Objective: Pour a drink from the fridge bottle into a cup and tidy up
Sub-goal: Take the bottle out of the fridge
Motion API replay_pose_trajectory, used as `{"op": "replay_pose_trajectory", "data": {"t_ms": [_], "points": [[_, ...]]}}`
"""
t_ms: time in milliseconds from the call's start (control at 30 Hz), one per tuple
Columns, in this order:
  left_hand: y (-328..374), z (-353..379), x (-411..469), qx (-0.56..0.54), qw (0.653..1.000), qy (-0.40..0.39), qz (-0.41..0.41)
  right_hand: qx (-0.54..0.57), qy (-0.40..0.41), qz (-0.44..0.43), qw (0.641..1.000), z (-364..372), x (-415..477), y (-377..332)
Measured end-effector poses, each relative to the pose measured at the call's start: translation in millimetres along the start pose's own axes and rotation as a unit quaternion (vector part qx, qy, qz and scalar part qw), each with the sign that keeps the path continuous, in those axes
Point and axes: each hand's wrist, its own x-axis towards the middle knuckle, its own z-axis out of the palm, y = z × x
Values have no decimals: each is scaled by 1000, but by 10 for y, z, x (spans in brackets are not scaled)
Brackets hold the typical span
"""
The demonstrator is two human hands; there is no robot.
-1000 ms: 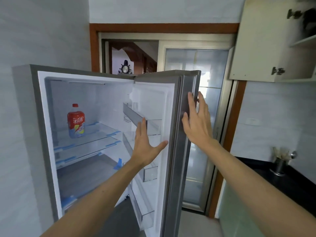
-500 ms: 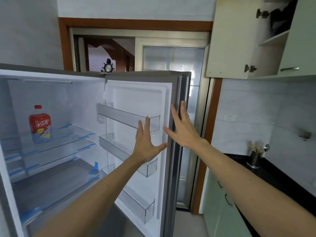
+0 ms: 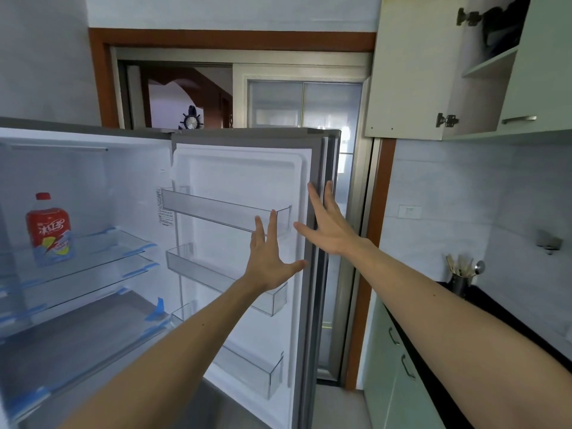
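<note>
Both hands have shifted slightly since a moment ago: the right hand now lies flat, fingers spread, against the outer edge of the fridge door, and the left hand hovers flat and empty before the door's inner side, by the upper door bins. The door stands swung wide. The bottle stands upright near the left end of the top glass shelf, well apart from both hands, far to the left of the left hand. It has a red cap and a red label with white Chinese characters, too blurred to read surely, above a pale blue lower part. The shelf around it is bare, and the lower shelves hold nothing. To the right, a dark counter edge carries a utensil holder.
</note>
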Motion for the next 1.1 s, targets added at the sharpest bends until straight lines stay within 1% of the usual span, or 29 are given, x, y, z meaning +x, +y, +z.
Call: {"op": "replay_pose_trajectory", "data": {"t_ms": [233,333,400,467,500,567,733,833,1000,1100], "points": [[39,67,26,-6,1000,13,-9,4,3,-6,1000,38,40,60],[60,38,32,3,1000,10,-13,-29,-1,-3,1000,2,50,80],[69,-29,24,11,1000,-2,-17,-66,22,3,998,-50,49,72],[68,-131,4,12,1000,-10,-7,-88,70,-4,994,-105,13,27],[66,-200,-12,13,1000,-11,-4,-90,84,-17,992,-131,-16,-20],[49,-367,-71,27,999,-18,-12,-85,85,-55,991,-166,-81,-155],[-227,-948,-365,122,988,-57,-71,-92,37,-160,982,-131,-221,-725],[-497,-1439,-636,173,976,-56,-122,-97,3,-201,975,32,-246,-1144],[-923,-2310,-1144,264,946,-43,-183,-90,-73,-218,969,428,-206,-1804],[-1117,-2767,-1450,291,933,-46,-208,-83,-114,-219,965,681,-195,-2169]]}}
